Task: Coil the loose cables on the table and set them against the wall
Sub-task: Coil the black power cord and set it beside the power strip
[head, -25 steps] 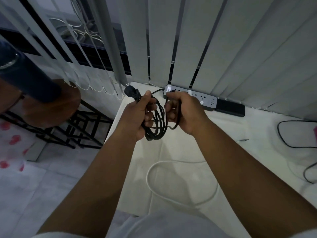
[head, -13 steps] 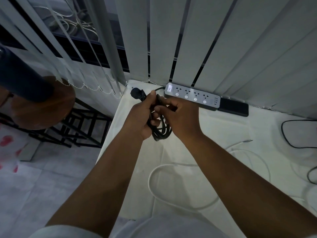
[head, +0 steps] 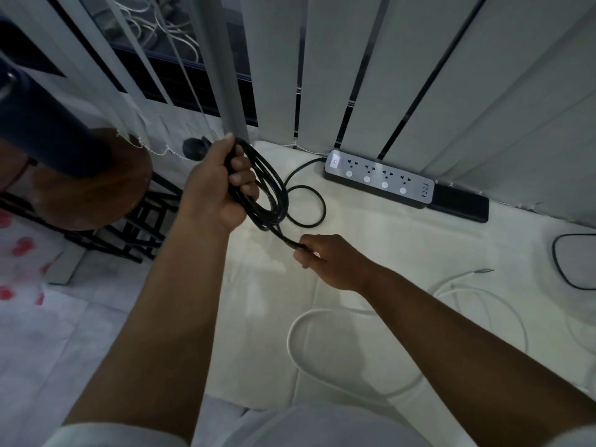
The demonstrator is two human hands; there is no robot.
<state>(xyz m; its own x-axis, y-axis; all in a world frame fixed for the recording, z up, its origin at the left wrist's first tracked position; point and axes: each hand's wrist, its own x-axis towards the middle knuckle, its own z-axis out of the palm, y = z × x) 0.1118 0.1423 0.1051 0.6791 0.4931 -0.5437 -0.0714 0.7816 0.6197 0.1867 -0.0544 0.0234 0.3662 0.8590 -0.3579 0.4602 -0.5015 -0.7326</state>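
My left hand grips a coil of black cable over the table's far left corner, and the cable's plug sticks out behind the hand. One strand runs down from the coil to my right hand, which pinches it just above the white table. A free loop of the same black cable lies on the table and leads to the power strip against the blinds. A thick white cable loops on the table under my right forearm.
A black box lies beside the power strip. Thin white cables and another black cable lie at the right. Vertical blinds cover the wall. A round wooden stool stands left of the table edge.
My hands, together at the coil before, have parted. The right hand has drawn back toward me along a strand while the left still holds the coil.
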